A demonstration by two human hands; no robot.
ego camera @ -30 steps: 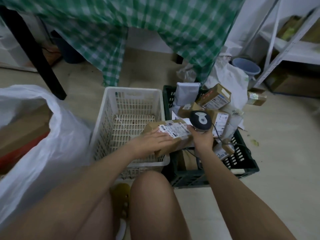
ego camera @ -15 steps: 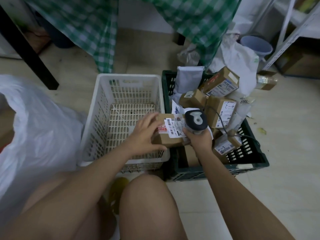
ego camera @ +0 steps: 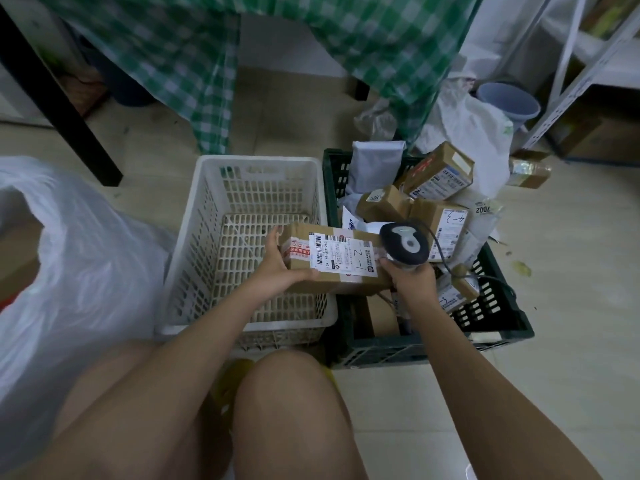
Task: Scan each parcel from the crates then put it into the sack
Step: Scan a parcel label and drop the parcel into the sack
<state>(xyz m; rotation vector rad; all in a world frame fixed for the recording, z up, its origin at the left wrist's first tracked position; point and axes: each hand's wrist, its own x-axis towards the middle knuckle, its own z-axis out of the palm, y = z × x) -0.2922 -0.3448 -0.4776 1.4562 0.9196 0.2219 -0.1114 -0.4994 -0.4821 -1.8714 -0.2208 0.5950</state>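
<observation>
We note the left hand (ego camera: pixel 277 268) has turned the parcel (ego camera: pixel 332 261) label-up at centre frame, gripping it, while the right hand (ego camera: pixel 412 282) clasps the scanner (ego camera: pixel 403 242): scan imminent.

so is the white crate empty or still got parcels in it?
Empty, as far as it shows: the white crate has bare slatted floor, though the left hand and held parcel cover its near right corner.

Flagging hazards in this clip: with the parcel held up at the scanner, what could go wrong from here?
1. The left hand holds the cardboard parcel by one end only; it could tip and drop.
2. The scanner in the right hand sits at the label's edge, so the barcode may misread.
3. Its cable trails over the green crate and might snag.
</observation>
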